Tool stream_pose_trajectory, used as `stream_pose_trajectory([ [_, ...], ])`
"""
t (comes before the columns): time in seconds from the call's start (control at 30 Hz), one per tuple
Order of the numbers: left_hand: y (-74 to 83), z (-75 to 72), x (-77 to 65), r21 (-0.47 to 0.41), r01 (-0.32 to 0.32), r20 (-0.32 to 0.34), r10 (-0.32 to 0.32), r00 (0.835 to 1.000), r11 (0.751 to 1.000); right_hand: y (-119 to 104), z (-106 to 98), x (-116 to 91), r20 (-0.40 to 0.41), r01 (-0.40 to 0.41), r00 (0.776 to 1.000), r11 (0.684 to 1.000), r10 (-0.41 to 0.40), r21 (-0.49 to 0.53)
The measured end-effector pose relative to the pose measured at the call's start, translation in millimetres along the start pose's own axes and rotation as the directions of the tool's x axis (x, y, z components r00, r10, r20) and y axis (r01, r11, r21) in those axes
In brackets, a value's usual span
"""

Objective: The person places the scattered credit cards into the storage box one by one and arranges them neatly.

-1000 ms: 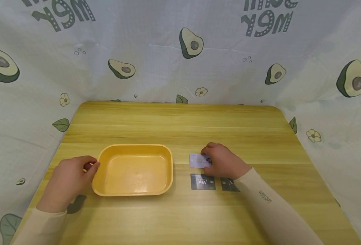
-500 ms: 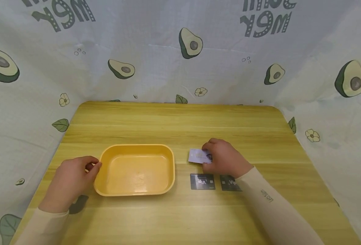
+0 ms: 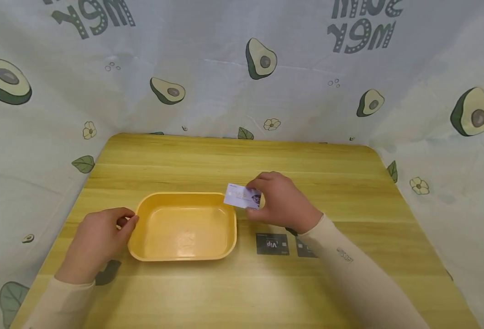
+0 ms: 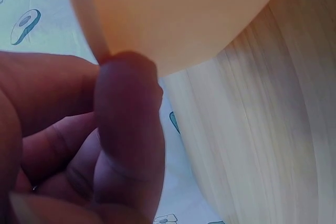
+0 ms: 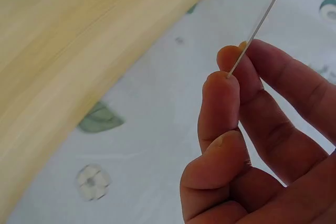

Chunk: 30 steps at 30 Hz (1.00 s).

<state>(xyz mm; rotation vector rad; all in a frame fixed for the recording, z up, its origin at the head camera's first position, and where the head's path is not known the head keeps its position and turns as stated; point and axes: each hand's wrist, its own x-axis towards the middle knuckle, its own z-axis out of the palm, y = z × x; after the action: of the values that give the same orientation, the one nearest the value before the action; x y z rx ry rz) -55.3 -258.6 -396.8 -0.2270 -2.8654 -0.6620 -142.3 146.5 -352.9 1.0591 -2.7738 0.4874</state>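
Note:
In the head view my right hand [image 3: 283, 201] holds a pale lilac card [image 3: 239, 196] by its edges, raised and tilted, overlapping the right rim of a yellow plastic tray [image 3: 184, 257]. The right wrist view catches that card [image 5: 260, 24] nearly edge-on against the fingertips [image 5: 219, 90]. With thumb and bent fingers my left hand [image 3: 98, 242] pinches the tray's left rim. Close up in the left wrist view, the thumb and finger [image 4: 128, 114] meet on the tray wall [image 4: 173, 19]. Nothing lies inside the tray.
Two dark cards lie on the wooden table [image 3: 209, 297] right of the tray. One dark card [image 3: 272, 244] shows fully; another dark card [image 3: 305, 249] is partly covered by the right forearm. A white curtain [image 3: 209, 55] with avocado prints surrounds the table.
The right hand has lifted the lilac card off the table and carried it left to the tray's right rim. The left hand stays on the tray, which has shifted slightly right in view.

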Motion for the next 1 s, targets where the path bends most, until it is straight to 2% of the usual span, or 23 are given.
stream_pose_trajectory([
  [0.2,-1.1,-0.1,1.3,-0.008,-0.017,-0.007,0.017,1.0,1.0,-32,6,27,0.038,0.111,0.993,0.994,-0.111,0.001],
  [0.47,0.6,-1.6,1.9,-0.017,-0.016,0.001,0.016,1.0,1.0,-58,17,52,0.137,0.228,0.965,0.973,-0.222,-0.027],
  [0.73,0.0,2.0,2.0,-0.033,-0.016,0.0,0.016,1.0,0.999,-80,31,69,0.222,0.254,0.945,0.966,-0.24,-0.036],
  [0.87,-0.5,2.9,2.5,-0.038,-0.015,0.0,0.015,1.0,0.999,-93,42,76,0.271,0.287,0.929,0.953,-0.253,-0.094],
  [1.0,-2.8,2.3,0.1,-0.044,-0.014,-0.001,0.014,1.0,0.999,-105,55,85,0.327,0.33,0.909,0.925,-0.258,-0.19],
])
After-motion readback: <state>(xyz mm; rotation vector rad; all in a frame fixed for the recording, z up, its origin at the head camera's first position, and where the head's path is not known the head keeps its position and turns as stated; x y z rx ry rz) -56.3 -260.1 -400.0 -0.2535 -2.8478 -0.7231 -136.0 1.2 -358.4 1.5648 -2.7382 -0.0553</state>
